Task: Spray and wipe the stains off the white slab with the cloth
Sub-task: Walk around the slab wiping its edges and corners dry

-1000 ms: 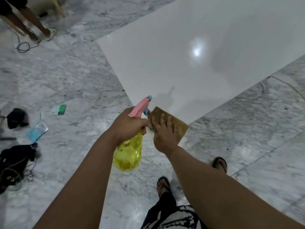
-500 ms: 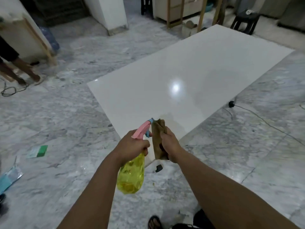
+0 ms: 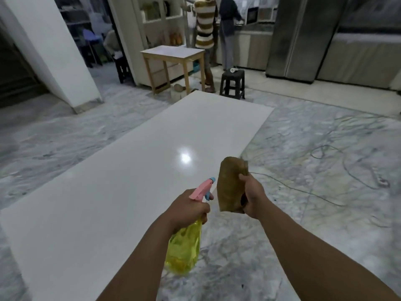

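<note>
A large glossy white slab (image 3: 130, 181) lies flat on the marble floor, running from lower left to upper middle. My left hand (image 3: 186, 209) grips a yellow spray bottle (image 3: 184, 248) with a pink head, its nozzle pointing over the slab's near right edge. Just right of it, my right hand (image 3: 252, 196) holds a folded brown cloth (image 3: 231, 185) upright in the air above the slab's edge. I can make out no stains on the slab from here.
Grey marble floor (image 3: 303, 213) surrounds the slab, with cables (image 3: 347, 170) trailing to the right. Beyond the slab's far end stand a black stool (image 3: 232, 83), a wooden table (image 3: 173, 66) and two people (image 3: 205, 35) at a counter. A white pillar (image 3: 54, 51) rises at the left.
My view has tilted up from the floor to the room. Both hands have risen with the bottle and cloth, and my right hand has shifted to the right, away from the nozzle.
</note>
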